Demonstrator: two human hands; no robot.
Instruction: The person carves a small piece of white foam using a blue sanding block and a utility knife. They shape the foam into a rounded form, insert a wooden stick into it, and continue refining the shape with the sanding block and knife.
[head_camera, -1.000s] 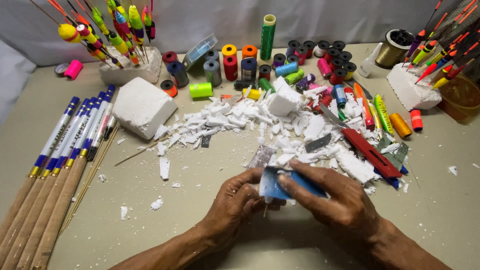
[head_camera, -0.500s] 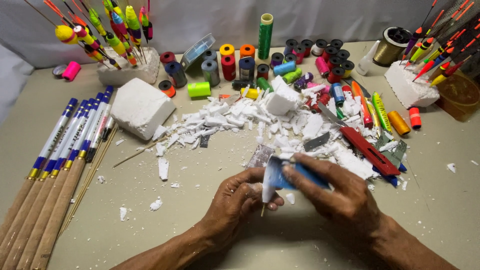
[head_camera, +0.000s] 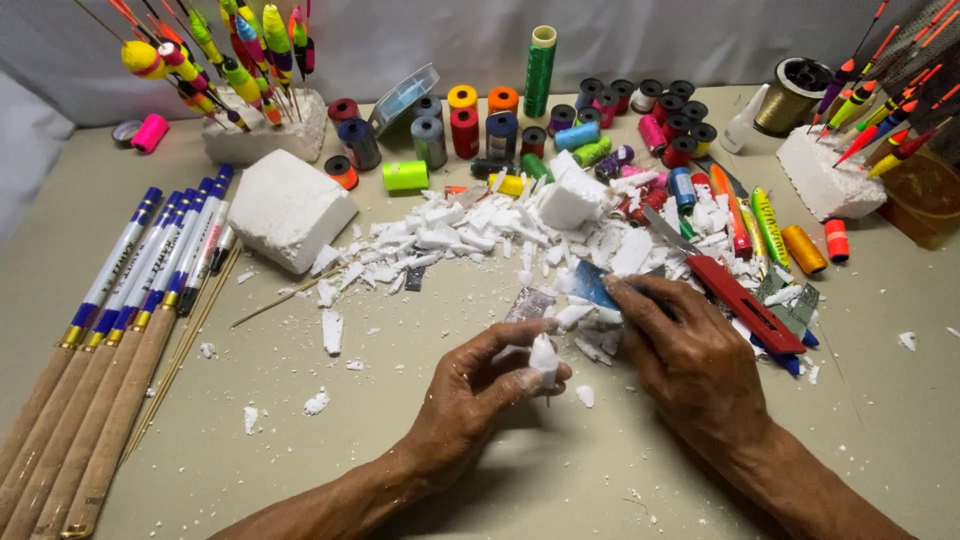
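Beige desk (head_camera: 420, 450), littered with white foam scraps (head_camera: 470, 235). Left hand (head_camera: 480, 400): fingers pinching a small white foam float body (head_camera: 544, 360), near frame centre. Right hand (head_camera: 690, 360), at 3 o'clock of it: fingers pressed flat on a blue sheet (head_camera: 592, 284), possibly sandpaper. Red-handled knife (head_camera: 740, 300) just beyond. Thread spools (head_camera: 463, 128) at 12 o'clock.

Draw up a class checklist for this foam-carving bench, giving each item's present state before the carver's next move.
1. Left hand grip on small white carved foam piece: ok, pinched in fingertips.
2. Right hand on blue sanding sheet: ok, fingers rest on it.
3. Red-handled craft knife out of both hands: ok, lies beside right hand.
4. Knife blade covered: cannot tell.
5. White foam scraps cleared: not ok, strewn across beige table.
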